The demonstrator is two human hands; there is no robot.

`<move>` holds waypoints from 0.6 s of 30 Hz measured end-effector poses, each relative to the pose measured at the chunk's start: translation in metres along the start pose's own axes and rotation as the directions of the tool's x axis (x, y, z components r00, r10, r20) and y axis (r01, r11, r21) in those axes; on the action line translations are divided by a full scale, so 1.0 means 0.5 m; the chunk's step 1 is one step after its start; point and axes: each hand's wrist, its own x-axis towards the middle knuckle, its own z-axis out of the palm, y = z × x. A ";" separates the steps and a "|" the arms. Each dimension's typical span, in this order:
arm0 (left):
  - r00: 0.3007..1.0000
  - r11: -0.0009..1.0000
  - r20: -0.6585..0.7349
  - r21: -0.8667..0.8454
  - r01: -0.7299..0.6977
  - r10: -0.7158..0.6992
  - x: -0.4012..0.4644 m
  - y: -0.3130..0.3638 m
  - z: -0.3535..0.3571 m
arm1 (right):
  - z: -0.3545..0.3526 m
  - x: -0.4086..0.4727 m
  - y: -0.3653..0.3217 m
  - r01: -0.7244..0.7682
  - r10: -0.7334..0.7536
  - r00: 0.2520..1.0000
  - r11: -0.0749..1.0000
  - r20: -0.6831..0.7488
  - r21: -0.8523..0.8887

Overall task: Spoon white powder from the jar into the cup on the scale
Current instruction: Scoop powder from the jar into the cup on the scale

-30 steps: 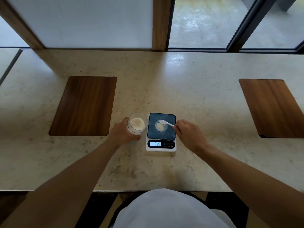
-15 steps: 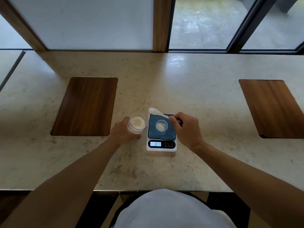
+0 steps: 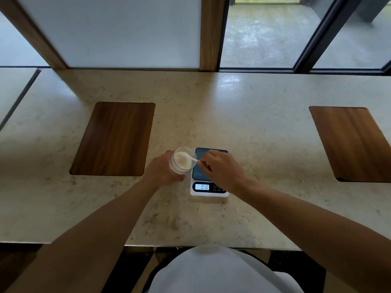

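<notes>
The left hand [image 3: 163, 171] is wrapped around the clear round glass jar [image 3: 182, 160], its grip closed on the wall, and tips the mouth towards the right. The right hand [image 3: 222, 169] pinches the stem of a small white plastic spoon [image 3: 191, 158], whose bowl is down in the white powder [image 3: 183, 162] inside the jar. Just to the right of the jar sits the white kitchen scale with a dark blue platform [image 3: 209, 187]; its lit display shows digits. The cup that should stand on the platform is hidden under the right hand, so its fill cannot be read.

The step in hand looks like loading the spoon for another transfer. Done well, it means taking a modest, level scoop, not a heaped one, since the reading probably climbs in small steps and loose powder slides off a shallow bowl. The jar should stay tilted and close to the scale so the spoon's path across is short, and the right wrist should lift clear of the platform, because any press on it would falsify the reading.

The pale speckled stone bench [image 3: 254, 123] is smooth and glossy, with a dark wooden inset panel [image 3: 115, 138] to the left and another wooden panel [image 3: 353, 142] at far right. Beyond the far edge stand a frosted white panel, wooden posts and dark-framed windows onto a wet-looking pavement.
</notes>
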 end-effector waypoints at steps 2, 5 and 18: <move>1.000 0.999 0.003 0.025 -0.031 0.031 -0.001 -0.001 0.003 | 0.003 0.002 -0.005 0.023 -0.021 0.999 0.999 0.042 -0.031; 0.998 0.998 0.019 0.031 -0.062 0.062 -0.003 -0.005 0.005 | 0.012 0.005 -0.010 0.006 -0.004 0.997 0.999 0.072 -0.033; 0.996 0.996 0.017 0.013 -0.087 0.086 -0.009 -0.018 0.008 | 0.034 0.011 -0.017 -0.266 0.258 0.953 0.963 0.157 0.039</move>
